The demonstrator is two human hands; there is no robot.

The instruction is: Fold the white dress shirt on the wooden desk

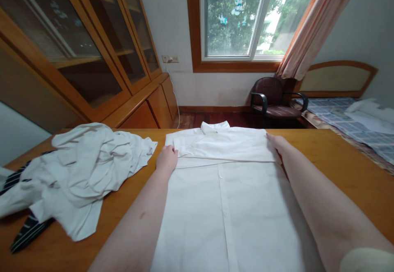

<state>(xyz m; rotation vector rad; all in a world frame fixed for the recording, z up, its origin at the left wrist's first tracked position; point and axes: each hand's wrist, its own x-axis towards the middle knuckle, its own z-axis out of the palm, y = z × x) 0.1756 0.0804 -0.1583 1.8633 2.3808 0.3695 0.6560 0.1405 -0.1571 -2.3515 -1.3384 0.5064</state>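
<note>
Two hands are in play, both yours, both on one white shirt (227, 206). It lies flat and buttoned on the wooden table (338, 173), hem toward you, collar at the far end, w/ a folded band of cloth across the chest.

Your left hand (167, 157) sits at the shirt's left edge by that fold, fingers curled closed over the cloth edge, knuckles up. Your right hand (277, 144) lies at the right edge near the shoulder, fingers straight and spread flat, gripping nothing.

Left of the shirt, apart from it: one crumpled white pile (86, 161), can't tell how many garments. One dark striped piece (27, 227) pokes out under it, near the table's left edge.

Bare wood runs right of the shirt to the right edge, approx. the widest free strip; a narrower strip shows btwn shirt and pile. The collar reaches the far edge.

Beyond: one glass-door cabinet (76, 50) on the left wall, one window (240, 17) w/ one curtain (310, 25), one armchair (271, 97) below it, one bed (353, 124) at right.
</note>
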